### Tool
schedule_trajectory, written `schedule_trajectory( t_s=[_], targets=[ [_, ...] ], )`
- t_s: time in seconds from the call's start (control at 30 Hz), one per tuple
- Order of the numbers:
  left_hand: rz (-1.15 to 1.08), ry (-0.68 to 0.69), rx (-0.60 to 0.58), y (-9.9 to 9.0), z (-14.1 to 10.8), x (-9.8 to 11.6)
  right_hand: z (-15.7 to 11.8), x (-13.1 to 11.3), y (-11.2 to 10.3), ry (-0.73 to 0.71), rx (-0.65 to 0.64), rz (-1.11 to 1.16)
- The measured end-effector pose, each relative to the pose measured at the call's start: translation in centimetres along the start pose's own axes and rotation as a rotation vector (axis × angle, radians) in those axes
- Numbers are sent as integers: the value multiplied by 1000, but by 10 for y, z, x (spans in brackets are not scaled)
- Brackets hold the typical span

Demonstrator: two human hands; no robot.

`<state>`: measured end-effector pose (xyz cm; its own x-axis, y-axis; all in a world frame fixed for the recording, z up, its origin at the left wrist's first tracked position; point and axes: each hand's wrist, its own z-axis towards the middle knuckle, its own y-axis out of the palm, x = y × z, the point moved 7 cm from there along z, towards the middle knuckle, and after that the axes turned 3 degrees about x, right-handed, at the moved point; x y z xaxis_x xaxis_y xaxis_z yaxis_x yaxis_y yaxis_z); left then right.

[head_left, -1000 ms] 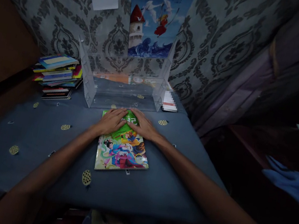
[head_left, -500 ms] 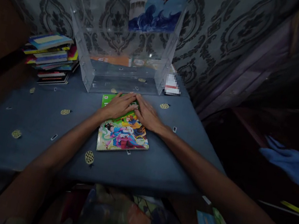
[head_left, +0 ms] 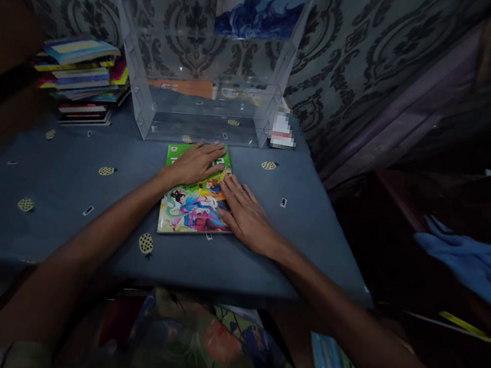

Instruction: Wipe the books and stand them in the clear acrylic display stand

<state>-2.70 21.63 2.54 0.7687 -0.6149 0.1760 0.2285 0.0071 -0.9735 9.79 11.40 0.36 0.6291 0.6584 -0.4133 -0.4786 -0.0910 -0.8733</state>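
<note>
A picture book (head_left: 197,208) with a green top and colourful drawn figures on its cover lies closed on the table (head_left: 68,198). Flat across its upper part rests my left hand (head_left: 197,162), fingers stretched out and hiding much of the title. My right hand (head_left: 247,216) lies over the book's right edge, its fingers extended onto the cover and the palm beyond the edge. Neither hand grasps anything. Just behind the book stands a clear acrylic rack (head_left: 144,114).
A stack of books (head_left: 86,82) stands at the back left. By the rack's right side lies a white item (head_left: 282,130), partly blurred. A blue cloth (head_left: 472,260) is off to the right. A painting (head_left: 259,13) hangs against the patterned wall behind.
My right hand has slid down toward me along the book's right side, apart from my left hand. The left hand stays on the book's top. The view has tilted slightly downward.
</note>
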Motion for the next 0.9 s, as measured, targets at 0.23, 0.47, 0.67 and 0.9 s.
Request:
schedule_trajectory(
  t_s=[0.23,0.47,0.67,0.9],
  targets=[
    [11,3,10,1,0,0,-27,-22,3,-38,-6,-56],
    [62,6,31,-1,-1,2,-57,-44,4,-41,32,-179],
    [47,14,40,1,0,2,-79,-60,3,-26,64,-222],
    [-22,119,-15,1,-29,38,-79,-61,4,-32,73,-236]
  ],
)
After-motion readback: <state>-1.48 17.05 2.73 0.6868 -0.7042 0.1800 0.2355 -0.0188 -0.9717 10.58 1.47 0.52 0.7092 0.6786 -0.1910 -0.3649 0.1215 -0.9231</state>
